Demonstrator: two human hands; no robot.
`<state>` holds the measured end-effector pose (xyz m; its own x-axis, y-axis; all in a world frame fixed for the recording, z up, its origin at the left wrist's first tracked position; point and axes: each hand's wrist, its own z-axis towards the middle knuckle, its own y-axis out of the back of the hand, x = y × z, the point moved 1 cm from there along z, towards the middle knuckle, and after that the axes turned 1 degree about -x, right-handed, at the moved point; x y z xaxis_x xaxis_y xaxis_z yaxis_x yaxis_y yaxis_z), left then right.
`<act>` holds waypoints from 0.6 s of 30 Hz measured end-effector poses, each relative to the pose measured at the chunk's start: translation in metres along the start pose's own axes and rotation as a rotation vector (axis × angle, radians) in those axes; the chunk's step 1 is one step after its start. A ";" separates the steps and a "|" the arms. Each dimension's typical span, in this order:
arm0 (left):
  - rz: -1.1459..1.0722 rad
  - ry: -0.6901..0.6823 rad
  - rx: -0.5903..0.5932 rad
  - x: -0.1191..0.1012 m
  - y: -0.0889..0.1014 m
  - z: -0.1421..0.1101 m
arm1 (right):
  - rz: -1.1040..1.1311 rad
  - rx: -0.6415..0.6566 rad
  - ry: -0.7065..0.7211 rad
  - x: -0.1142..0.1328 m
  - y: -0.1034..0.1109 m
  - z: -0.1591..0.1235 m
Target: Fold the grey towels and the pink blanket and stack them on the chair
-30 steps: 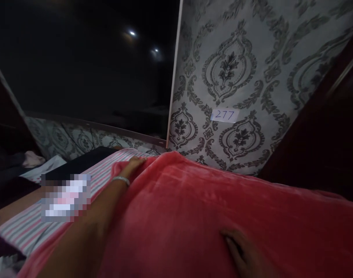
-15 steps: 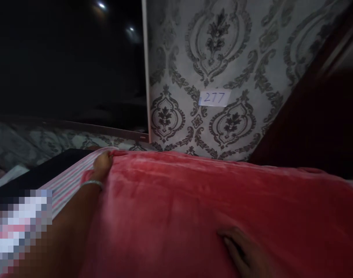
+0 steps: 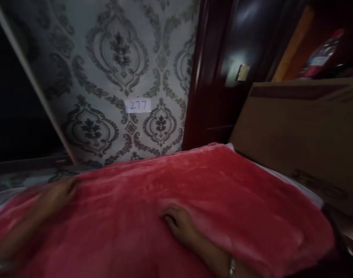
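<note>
A red fleece blanket [image 3: 222, 185] lies spread across the bed and fills the lower half of the head view. My right hand [image 3: 179, 224] rests on its middle with the fingers curled into the cloth beside a raised fold; a bangle shows at the wrist. My left hand [image 3: 59, 193] lies on the blanket's far left part, near its upper edge. It is smeared by motion, so its fingers cannot be made out.
Behind the bed rises a grey damask-patterned wall with a paper label "277" [image 3: 137, 105]. A dark glossy wooden door [image 3: 222, 77] stands right of it. A large cardboard box [image 3: 303, 131] borders the blanket's right edge, with a plastic bottle [image 3: 321, 58] behind it. A dark panel [image 3: 14, 96] is at left.
The view has swung right, bringing the door and cardboard box into sight. My left hand has slid along the blanket's top edge and is now blurred. My right hand's fingers have curled.
</note>
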<state>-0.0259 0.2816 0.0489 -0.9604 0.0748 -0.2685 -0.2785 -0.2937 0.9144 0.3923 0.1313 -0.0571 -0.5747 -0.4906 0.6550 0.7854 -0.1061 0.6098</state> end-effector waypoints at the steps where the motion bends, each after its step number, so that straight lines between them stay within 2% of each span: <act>1: -0.017 -0.081 0.063 -0.026 -0.009 0.000 | -0.015 -0.007 0.000 0.000 -0.001 0.001; 3: -0.071 -0.187 0.142 -0.079 -0.030 -0.006 | -0.050 -0.012 -0.009 0.000 -0.004 0.003; 6: -0.066 -0.296 0.155 -0.151 -0.063 -0.025 | -0.058 0.008 0.002 0.001 -0.004 0.005; 8: 0.011 -0.313 0.193 -0.187 -0.083 -0.042 | 0.003 0.041 0.045 0.000 0.005 0.005; 10: 0.110 -0.301 0.222 -0.210 -0.101 -0.060 | 0.043 0.055 0.071 -0.006 0.029 0.002; 11: 0.156 -0.293 0.224 -0.216 -0.108 -0.067 | 0.026 0.035 0.055 -0.013 0.047 0.000; 13: 0.218 -0.293 0.207 -0.220 -0.117 -0.077 | -0.108 -0.072 -0.075 -0.032 0.095 -0.006; 15: 0.247 -0.308 0.202 -0.218 -0.121 -0.079 | -0.316 -0.226 -0.333 -0.058 0.155 -0.013; 18: 0.291 -0.319 0.209 -0.210 -0.124 -0.074 | -0.485 -0.365 -0.557 -0.099 0.248 -0.029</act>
<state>0.2116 0.2316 -0.0304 -0.9450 0.3161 0.0837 0.0373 -0.1500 0.9880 0.6504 0.1284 0.0165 -0.8235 0.1728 0.5404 0.3909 -0.5174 0.7612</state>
